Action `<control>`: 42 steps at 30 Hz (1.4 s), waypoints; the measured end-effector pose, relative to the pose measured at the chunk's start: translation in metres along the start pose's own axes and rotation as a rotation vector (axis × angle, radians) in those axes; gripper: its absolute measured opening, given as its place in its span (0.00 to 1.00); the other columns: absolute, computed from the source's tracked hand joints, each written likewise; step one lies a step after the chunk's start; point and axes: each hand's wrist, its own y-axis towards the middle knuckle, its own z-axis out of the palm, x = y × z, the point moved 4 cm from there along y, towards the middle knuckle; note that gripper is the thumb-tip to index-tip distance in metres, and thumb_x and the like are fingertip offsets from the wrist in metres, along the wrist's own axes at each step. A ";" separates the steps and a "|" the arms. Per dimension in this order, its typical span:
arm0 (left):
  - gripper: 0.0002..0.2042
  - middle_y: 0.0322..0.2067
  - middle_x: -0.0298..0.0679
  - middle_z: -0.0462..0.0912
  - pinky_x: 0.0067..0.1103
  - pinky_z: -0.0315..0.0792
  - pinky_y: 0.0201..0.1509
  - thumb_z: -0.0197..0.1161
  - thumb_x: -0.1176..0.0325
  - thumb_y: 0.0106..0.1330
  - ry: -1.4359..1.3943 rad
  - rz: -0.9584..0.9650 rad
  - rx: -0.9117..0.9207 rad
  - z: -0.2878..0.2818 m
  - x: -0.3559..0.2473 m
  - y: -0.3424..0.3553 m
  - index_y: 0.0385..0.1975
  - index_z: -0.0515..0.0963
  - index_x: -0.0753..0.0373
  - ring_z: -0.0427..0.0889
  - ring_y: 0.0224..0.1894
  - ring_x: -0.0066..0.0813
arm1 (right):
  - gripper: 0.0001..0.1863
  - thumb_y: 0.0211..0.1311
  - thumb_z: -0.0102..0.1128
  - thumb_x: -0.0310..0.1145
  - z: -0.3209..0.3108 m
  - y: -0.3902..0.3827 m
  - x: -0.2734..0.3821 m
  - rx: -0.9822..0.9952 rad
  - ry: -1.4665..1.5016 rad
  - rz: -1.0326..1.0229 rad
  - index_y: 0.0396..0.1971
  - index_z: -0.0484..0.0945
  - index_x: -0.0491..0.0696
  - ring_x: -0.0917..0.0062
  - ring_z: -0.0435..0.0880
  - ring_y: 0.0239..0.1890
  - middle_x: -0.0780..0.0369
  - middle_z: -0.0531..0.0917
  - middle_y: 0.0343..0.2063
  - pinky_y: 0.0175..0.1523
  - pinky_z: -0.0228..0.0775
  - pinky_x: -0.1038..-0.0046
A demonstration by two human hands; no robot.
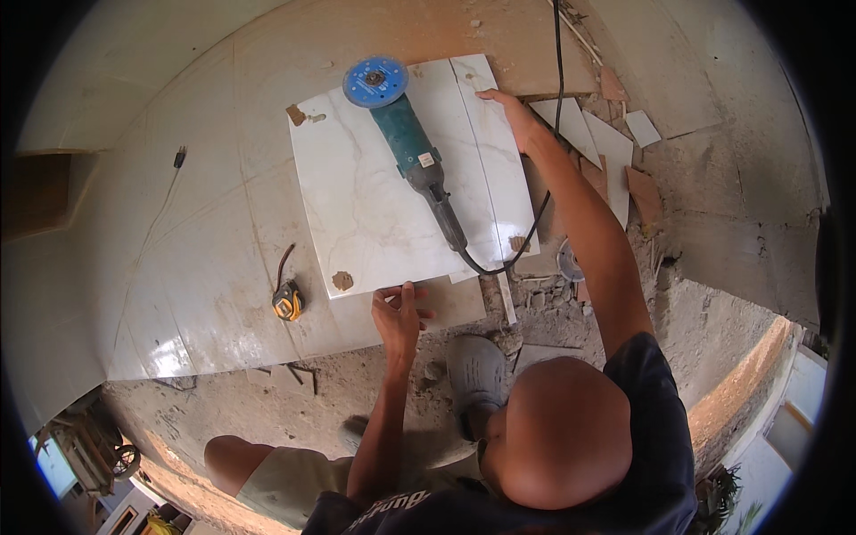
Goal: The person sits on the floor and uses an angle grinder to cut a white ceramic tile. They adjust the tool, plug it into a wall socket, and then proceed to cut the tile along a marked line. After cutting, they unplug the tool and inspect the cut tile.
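Note:
A white marbled tile [357,205] lies on the ground, with a thin dark line running lengthwise near its right side and small brown patches by its corners. On top of it rests a green angle grinder [406,138] fitted with a blue cutting disc [375,81]; neither hand touches it. My right hand [517,120] grips the tile's far right edge, thumb on top and the other fingers partly hidden. At the near edge, my left hand [399,319] has its fingertips against the tile, fingers bent.
An orange and black tape measure [288,301] sits left of the tile. The grinder's black cable [546,201] loops past my right forearm. Broken tile pieces [611,156] and a clear-looking disc [568,259] lie at right. A plug [180,157] is at far left; rubble surrounds the grey shoe [475,370].

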 end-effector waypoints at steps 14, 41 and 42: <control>0.49 0.69 0.47 0.70 0.46 0.52 0.76 0.83 0.36 0.43 0.985 1.047 -0.056 0.052 -0.043 0.004 0.66 0.75 0.56 0.64 0.74 0.49 | 0.34 0.75 0.54 0.62 -0.025 -0.040 -0.034 -0.645 -0.597 -0.346 0.50 0.83 0.41 0.66 0.83 0.46 0.54 0.87 0.43 0.56 0.75 0.60; 0.22 0.60 0.48 0.79 0.42 0.68 0.67 0.74 0.64 0.65 0.711 1.044 -0.030 0.058 -0.079 0.018 0.58 0.81 0.60 0.75 0.65 0.50 | 0.48 0.52 0.82 0.51 0.166 -0.081 -0.008 -0.552 -1.328 -0.540 0.65 0.67 0.38 0.49 0.88 0.51 0.42 0.82 0.51 0.56 0.83 0.55; 0.20 0.58 0.48 0.81 0.41 0.71 0.65 0.72 0.64 0.67 0.595 0.964 -0.059 0.045 -0.081 0.029 0.57 0.80 0.62 0.77 0.63 0.48 | 0.49 0.51 0.83 0.49 0.168 -0.075 -0.014 -0.551 -1.297 -0.529 0.65 0.67 0.38 0.49 0.87 0.52 0.43 0.82 0.51 0.56 0.82 0.54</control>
